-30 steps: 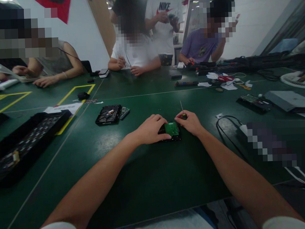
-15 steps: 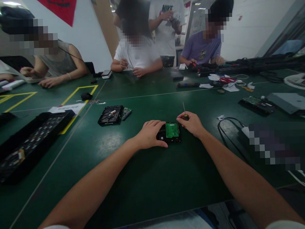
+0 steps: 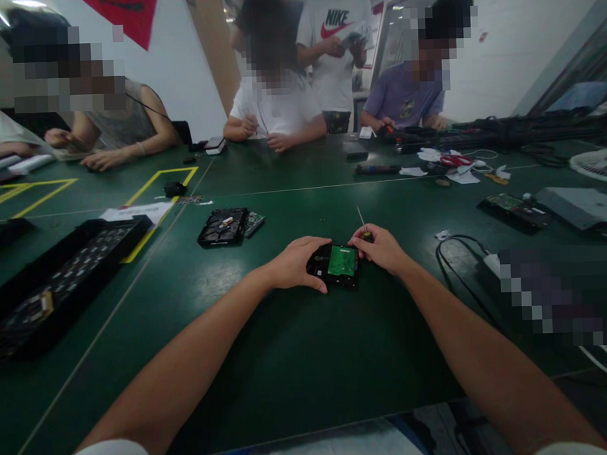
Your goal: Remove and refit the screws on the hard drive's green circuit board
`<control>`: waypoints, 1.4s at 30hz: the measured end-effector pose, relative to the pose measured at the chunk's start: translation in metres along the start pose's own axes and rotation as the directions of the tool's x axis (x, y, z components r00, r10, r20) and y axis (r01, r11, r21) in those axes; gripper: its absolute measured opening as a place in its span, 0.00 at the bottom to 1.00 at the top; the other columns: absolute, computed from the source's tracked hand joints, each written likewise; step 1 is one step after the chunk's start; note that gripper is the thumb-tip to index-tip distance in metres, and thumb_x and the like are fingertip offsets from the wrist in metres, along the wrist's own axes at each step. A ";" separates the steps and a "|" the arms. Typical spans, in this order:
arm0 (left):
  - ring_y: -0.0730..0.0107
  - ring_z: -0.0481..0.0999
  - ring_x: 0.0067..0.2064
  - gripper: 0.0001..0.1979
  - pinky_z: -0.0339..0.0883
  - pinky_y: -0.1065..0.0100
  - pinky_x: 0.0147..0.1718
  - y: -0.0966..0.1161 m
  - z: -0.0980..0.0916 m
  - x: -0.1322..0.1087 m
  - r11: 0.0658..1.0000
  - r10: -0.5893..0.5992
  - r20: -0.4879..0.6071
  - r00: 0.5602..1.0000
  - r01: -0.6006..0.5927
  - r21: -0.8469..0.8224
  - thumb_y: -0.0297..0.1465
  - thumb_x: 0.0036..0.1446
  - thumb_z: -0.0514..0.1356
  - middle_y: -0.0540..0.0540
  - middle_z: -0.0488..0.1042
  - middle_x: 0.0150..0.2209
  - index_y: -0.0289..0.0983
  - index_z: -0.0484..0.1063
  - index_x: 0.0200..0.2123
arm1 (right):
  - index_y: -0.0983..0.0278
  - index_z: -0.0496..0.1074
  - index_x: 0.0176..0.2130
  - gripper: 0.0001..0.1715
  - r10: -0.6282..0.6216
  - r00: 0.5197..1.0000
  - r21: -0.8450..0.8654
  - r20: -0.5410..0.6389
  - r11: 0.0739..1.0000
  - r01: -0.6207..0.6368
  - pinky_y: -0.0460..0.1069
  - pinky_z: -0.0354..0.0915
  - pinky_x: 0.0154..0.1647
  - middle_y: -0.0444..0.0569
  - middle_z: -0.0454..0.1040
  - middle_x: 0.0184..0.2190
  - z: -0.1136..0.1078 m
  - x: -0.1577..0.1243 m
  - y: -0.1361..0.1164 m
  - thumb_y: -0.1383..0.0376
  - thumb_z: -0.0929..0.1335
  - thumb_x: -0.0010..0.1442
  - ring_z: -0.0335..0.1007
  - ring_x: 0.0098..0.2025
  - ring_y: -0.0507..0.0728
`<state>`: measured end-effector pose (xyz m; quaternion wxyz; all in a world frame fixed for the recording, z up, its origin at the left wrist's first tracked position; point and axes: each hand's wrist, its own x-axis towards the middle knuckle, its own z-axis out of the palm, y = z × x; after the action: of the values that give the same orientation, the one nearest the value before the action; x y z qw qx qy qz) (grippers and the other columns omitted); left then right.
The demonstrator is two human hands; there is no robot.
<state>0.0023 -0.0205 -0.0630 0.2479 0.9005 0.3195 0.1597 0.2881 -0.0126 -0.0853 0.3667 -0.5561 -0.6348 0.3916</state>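
In front of me on the green table lies a hard drive [image 3: 341, 261], its green circuit board facing up. My left hand [image 3: 301, 264] grips its left end, thumb along the near edge and fingers over the far edge. At the drive's far right corner, my right hand [image 3: 378, 245] is closed around a screwdriver [image 3: 361, 216]. The thin metal shaft points up and away from the drive, and most of the handle is hidden in my fingers. The right fingertips are at the drive's edge; whether they press on it I cannot tell.
Left of the drive lie another black drive casing [image 3: 224, 227] and a loose circuit board [image 3: 254, 224]. A long black tray [image 3: 66, 279] with small parts stands further left. Right are a cable [image 3: 440, 256], another drive [image 3: 515, 211] and a grey box [image 3: 576, 208]. Several people sit or stand opposite.
My right hand has moved slightly left, its fingertips now at the drive's corner. The screwdriver shaft leans more to the left. The left hand still holds the drive, which is turned slightly.
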 end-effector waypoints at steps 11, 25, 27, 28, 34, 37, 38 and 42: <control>0.43 0.55 0.77 0.62 0.51 0.45 0.74 -0.006 -0.002 -0.001 0.997 -0.036 0.040 0.999 0.039 -0.071 0.55 0.47 0.77 0.34 0.59 0.75 0.40 0.53 0.77 | 0.62 0.75 0.42 0.09 0.004 1.000 -0.025 0.016 1.000 -0.004 0.45 0.63 0.21 0.45 0.79 0.27 -0.001 -0.001 -0.002 0.60 0.73 0.64 0.70 0.23 0.50; 0.39 0.58 0.75 0.45 0.55 0.40 0.71 0.000 -0.017 -0.012 0.980 -0.057 -0.001 0.998 0.056 0.189 0.41 0.55 0.75 0.34 0.60 0.74 0.43 0.63 0.72 | 0.62 0.75 0.41 0.07 0.096 0.989 -0.041 0.114 0.995 -0.092 0.46 0.62 0.21 0.49 0.84 0.32 -0.007 -0.005 -0.004 0.62 0.73 0.63 0.67 0.21 0.49; 0.39 0.60 0.74 0.43 0.56 0.41 0.71 0.018 -0.010 -0.020 0.975 -0.044 -0.036 0.998 0.050 0.216 0.44 0.56 0.74 0.34 0.62 0.73 0.41 0.65 0.71 | 0.61 0.75 0.41 0.07 0.078 0.990 -0.064 0.114 0.995 -0.071 0.46 0.63 0.22 0.48 0.84 0.32 -0.006 -0.005 -0.004 0.61 0.73 0.64 0.68 0.22 0.50; 0.41 0.62 0.73 0.39 0.58 0.42 0.70 0.028 -0.003 -0.024 0.976 -0.029 -0.068 0.997 0.043 0.215 0.47 0.60 0.71 0.35 0.64 0.72 0.41 0.66 0.70 | 0.61 0.75 0.41 0.08 0.057 0.993 -0.082 0.106 0.996 -0.048 0.47 0.64 0.23 0.48 0.84 0.32 -0.004 -0.005 -0.004 0.60 0.73 0.64 0.69 0.22 0.51; 0.38 0.62 0.70 0.34 0.60 0.38 0.68 0.068 0.047 -0.034 0.936 -0.028 -0.290 0.956 0.127 0.328 0.48 0.63 0.67 0.32 0.65 0.69 0.39 0.69 0.67 | 0.59 0.79 0.38 0.07 -0.194 0.981 -0.301 0.010 0.935 0.188 0.51 0.67 0.37 0.46 0.82 0.35 0.001 -0.007 -0.010 0.58 0.75 0.63 0.75 0.35 0.56; 0.34 0.62 0.69 0.34 0.63 0.36 0.65 0.066 0.058 -0.031 0.917 -0.057 -0.296 0.953 0.167 0.362 0.51 0.63 0.67 0.31 0.63 0.69 0.40 0.70 0.67 | 0.58 0.81 0.37 0.04 -0.314 0.949 -0.371 0.014 0.880 0.297 0.53 0.66 0.43 0.47 0.81 0.38 0.003 -0.013 -0.019 0.61 0.75 0.63 0.76 0.40 0.58; 0.34 0.62 0.69 0.33 0.64 0.36 0.64 0.064 0.059 -0.031 0.914 -0.059 -0.294 0.954 0.170 0.368 0.51 0.64 0.66 0.31 0.64 0.68 0.41 0.71 0.66 | 0.58 0.81 0.37 0.03 -0.335 0.942 -0.372 0.016 0.872 0.317 0.53 0.66 0.43 0.47 0.80 0.38 0.005 -0.015 -0.022 0.62 0.75 0.62 0.76 0.40 0.58; 0.36 0.64 0.68 0.31 0.65 0.37 0.63 0.059 0.058 -0.031 0.905 -0.050 -0.278 0.959 0.162 0.394 0.51 0.68 0.61 0.31 0.66 0.67 0.41 0.72 0.67 | 0.59 0.80 0.34 0.03 -0.398 0.915 -0.340 0.063 0.854 0.394 0.53 0.66 0.44 0.47 0.80 0.37 0.013 -0.022 -0.032 0.65 0.75 0.62 0.76 0.40 0.58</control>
<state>0.0345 -0.1006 -0.0820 0.0161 0.8845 0.4247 0.1923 0.2654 -0.0380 -0.0621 0.3393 -0.4711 -0.7923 0.1876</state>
